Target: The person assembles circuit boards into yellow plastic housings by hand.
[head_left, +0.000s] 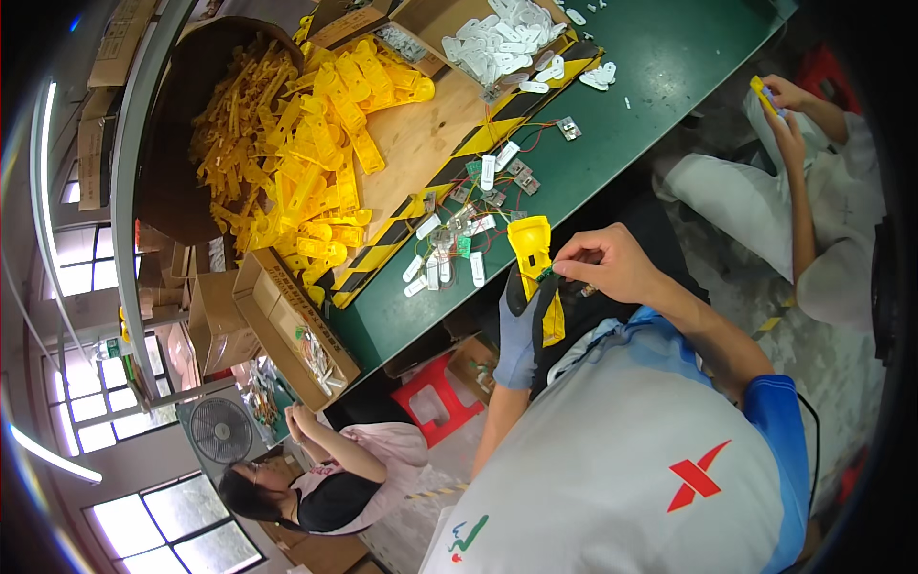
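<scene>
My left hand (517,335), in a grey and dark blue glove, grips a yellow plastic housing (529,239) in front of my body, off the table's near edge. The housing is tilted, its wide end toward the table. My bare right hand (620,265) has thumb and forefinger pinched at the housing's side, on a small green circuit board (546,275). Part of that board is hidden by my fingers. Just past the housing, on the green table (660,57), lies a cluster of wired small boards (521,175) and white plastic pieces (477,269).
A heap of yellow housings (335,105) spills over a wooden board edged with black-yellow tape (378,244). White flat parts (497,38) fill a carton behind. A cardboard box (296,330) stands left. Co-workers sit at right (813,182) and lower left (335,478), near a red stool (435,402).
</scene>
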`<state>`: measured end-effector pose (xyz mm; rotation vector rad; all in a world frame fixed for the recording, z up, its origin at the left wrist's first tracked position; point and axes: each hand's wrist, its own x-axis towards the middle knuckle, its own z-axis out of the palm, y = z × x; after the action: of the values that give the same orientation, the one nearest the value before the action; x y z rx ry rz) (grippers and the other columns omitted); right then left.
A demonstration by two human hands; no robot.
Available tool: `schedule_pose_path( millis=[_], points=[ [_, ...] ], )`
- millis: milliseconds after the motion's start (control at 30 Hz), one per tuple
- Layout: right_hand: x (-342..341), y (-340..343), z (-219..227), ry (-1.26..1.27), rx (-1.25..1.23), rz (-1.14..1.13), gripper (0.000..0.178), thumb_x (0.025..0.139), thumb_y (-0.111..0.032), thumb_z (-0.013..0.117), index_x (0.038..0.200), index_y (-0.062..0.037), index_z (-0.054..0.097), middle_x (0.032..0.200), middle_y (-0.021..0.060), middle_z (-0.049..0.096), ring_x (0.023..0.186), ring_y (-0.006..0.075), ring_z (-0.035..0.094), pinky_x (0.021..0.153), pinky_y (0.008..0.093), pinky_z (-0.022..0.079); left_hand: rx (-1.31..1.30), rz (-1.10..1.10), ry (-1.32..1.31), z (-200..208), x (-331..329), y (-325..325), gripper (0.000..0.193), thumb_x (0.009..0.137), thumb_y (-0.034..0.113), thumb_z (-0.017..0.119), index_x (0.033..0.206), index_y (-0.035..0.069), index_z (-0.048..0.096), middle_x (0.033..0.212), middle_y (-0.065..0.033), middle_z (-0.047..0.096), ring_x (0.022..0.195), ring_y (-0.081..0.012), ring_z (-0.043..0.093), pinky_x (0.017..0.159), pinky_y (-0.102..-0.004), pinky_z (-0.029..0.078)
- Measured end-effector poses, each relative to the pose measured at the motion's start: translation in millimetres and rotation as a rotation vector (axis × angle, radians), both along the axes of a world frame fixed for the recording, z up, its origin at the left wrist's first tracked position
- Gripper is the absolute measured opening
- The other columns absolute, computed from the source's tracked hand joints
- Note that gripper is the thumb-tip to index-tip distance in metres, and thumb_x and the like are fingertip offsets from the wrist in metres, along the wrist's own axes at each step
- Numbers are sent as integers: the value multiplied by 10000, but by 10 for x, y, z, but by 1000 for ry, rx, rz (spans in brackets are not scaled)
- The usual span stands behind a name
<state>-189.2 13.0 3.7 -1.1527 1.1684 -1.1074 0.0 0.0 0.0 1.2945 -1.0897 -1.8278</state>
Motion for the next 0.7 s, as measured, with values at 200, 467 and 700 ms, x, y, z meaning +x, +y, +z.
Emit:
schedule_pose_path(
  millis=[200,467,700],
  points=[
    [-22,-79,-25,-82,78,123,149,874,-77,689,979,27,673,809,59,701,697,77,653,671,213,526,42,23,72,-58,1,12,376,950,162,611,1288,55,485,985,-17,600,814,-71,581,679,-224,485],
    [157,-154,-54,-139,21,-42,144,894,-95,681,938,27,619,770,43,677,679,54,620,640,206,508,12,12,76,17,64,-18,371,950,129,602,1291,41,484,1022,-19,594,830,-66,572,703,-222,487],
    [185,-178,-31,-91,-36,-128,151,877,-95,694,918,32,624,756,59,687,679,61,630,647,214,508,-46,11,13,58,16,-64,372,940,99,611,1285,32,490,1013,-16,599,828,-66,562,710,-218,476]
  ],
)
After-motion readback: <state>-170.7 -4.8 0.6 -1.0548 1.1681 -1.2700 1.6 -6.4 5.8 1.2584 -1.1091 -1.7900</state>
